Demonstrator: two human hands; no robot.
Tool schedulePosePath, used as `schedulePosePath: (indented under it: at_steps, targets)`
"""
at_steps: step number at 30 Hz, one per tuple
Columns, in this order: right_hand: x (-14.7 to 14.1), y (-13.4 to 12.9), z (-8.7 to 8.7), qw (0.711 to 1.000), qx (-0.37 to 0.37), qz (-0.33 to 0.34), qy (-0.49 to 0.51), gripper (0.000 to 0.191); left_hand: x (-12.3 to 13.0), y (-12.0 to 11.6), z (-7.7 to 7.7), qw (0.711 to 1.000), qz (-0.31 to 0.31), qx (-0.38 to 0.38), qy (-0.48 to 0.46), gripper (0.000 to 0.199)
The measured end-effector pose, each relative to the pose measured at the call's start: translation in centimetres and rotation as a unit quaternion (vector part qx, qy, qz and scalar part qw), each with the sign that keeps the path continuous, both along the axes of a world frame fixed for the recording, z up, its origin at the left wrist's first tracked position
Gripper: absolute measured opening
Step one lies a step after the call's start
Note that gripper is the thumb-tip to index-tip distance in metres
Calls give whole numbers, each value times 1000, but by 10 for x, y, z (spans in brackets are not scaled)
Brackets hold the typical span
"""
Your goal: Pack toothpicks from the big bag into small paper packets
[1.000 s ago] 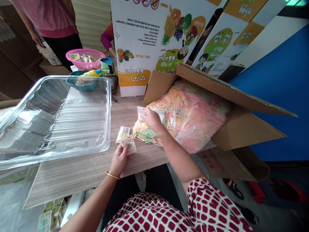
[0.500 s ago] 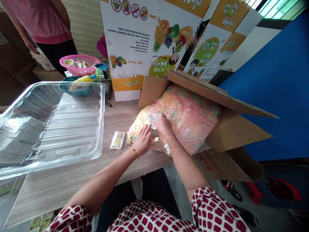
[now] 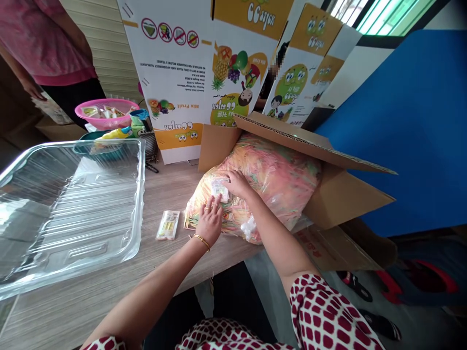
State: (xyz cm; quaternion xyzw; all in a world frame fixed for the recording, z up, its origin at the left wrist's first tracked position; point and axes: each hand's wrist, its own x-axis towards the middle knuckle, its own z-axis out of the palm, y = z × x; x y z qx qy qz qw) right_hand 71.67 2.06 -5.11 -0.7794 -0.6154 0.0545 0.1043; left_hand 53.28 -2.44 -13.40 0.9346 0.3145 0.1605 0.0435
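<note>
A small clear packet (image 3: 220, 189) with pale printing lies on a large clear plastic bag (image 3: 280, 175) full of thin pink, yellow and green sticks. My left hand (image 3: 209, 221) rests on the bag's near left part, fingers spread, their tips at the packet's lower edge. At the packet's upper right corner is my right hand (image 3: 239, 184), its fingers stretched out over the bag and touching the packet's edge. Left of the bag, a second packet (image 3: 168, 225) with yellowish sticks inside lies flat on the table (image 3: 175, 182).
The bag spills from an open cardboard box (image 3: 350, 199). At left stands a clear plastic tray (image 3: 91, 214). Behind it are a pink basket (image 3: 107, 109) and a teal bowl (image 3: 95, 146). Printed cartons (image 3: 178, 82) stand at the back. Another person (image 3: 51, 43) is at far left.
My right hand's fingers have loosened from a closed grip on the packet and now stretch out. My left hand's fingers are spread wider. The whole view has shifted slightly.
</note>
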Motion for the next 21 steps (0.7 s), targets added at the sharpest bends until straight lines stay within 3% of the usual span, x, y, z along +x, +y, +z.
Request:
schedulePosePath:
  at_steps: [5,10,13,18,21]
  targets:
    - [-4,3,12,999,-29,-19,-40,42,7,1,-3,1000,-12,14,0,38]
    - [-24,-17,8,983,124,-12,-135,31,10,-2,2,1000,-13,3,17,41]
    - [-18,-22,-6,976,118,89,-158,21,10,-2,0,999,-32,30,8,37]
    - [1,-11,-25,955,190,144,-176,28,8,6,-9,998,-29,54,-27,38]
    - [3,-15,-37,948,181,202,-168,31,3,7,-8,998,-45,27,-37,37]
